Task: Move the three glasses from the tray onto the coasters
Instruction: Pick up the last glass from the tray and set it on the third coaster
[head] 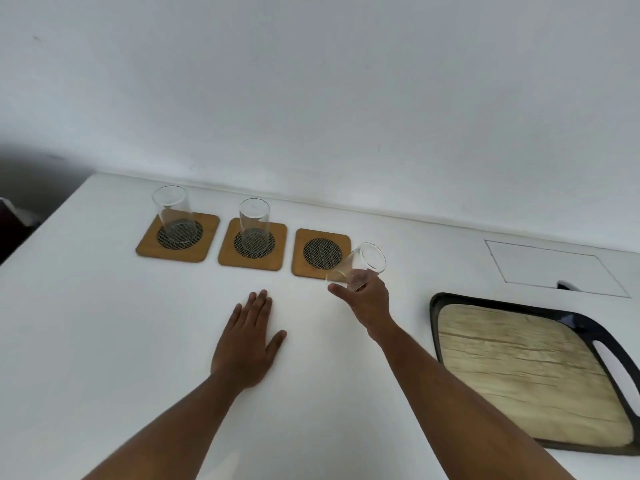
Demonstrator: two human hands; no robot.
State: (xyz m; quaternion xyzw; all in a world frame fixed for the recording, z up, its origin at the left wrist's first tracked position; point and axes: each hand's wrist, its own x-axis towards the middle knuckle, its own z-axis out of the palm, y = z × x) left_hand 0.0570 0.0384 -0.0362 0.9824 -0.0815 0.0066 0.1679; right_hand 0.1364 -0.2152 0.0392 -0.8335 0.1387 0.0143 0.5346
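Note:
Three square wooden coasters with dark mesh centres lie in a row at the back of the white table. A clear glass (172, 212) stands upright on the left coaster (145, 247). Another glass (255, 223) stands on the middle coaster (227, 251). The right coaster (322, 253) is bare. My right hand (367, 300) grips a third glass (360, 266) near its base, tilted, in the air just beyond that coaster's right front corner. My left hand (248, 341) lies flat on the table with fingers spread, in front of the middle coaster. The tray (437, 327), at the right, has black rims and a wood-look floor, with nothing on it.
A white wall runs right behind the coasters. A rectangular flap (554, 268) is set into the tabletop behind the tray. The table's left edge drops off to a dark area at the far left.

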